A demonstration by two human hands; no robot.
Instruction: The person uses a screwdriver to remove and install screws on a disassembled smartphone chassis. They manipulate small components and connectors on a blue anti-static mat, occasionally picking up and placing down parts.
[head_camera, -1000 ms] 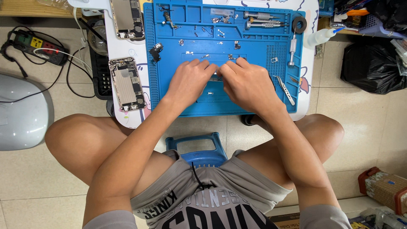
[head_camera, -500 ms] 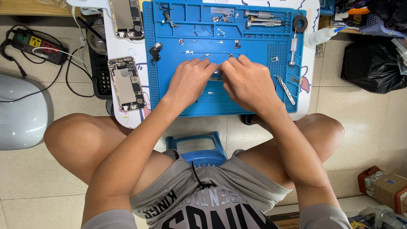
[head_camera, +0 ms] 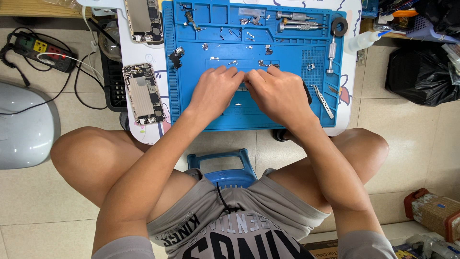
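My left hand [head_camera: 213,91] and my right hand [head_camera: 279,93] rest knuckles-up on the middle of a blue repair mat [head_camera: 191,72]. Their fingertips meet over a small grey part [head_camera: 243,87], and both sets of fingers are curled onto it. Most of the part is hidden by the fingers. A dark object [head_camera: 306,92] peeks out from under my right hand. A tiny loose piece [head_camera: 237,104] lies on the mat just below the fingertips. Small screws and brackets are scattered along the mat's far compartments [head_camera: 249,21].
Two opened phone housings [head_camera: 143,93] [head_camera: 143,19] lie on the white table's left strip. Screwdrivers [head_camera: 299,21], a black ring [head_camera: 339,26] and tweezers [head_camera: 322,100] sit on the mat's right. On the floor are a black bag [head_camera: 417,72] and a power strip [head_camera: 40,50]. A blue stool [head_camera: 220,168] is under me.
The fingertips of both hands have drawn slightly closer together over the small part. Nothing else has moved.
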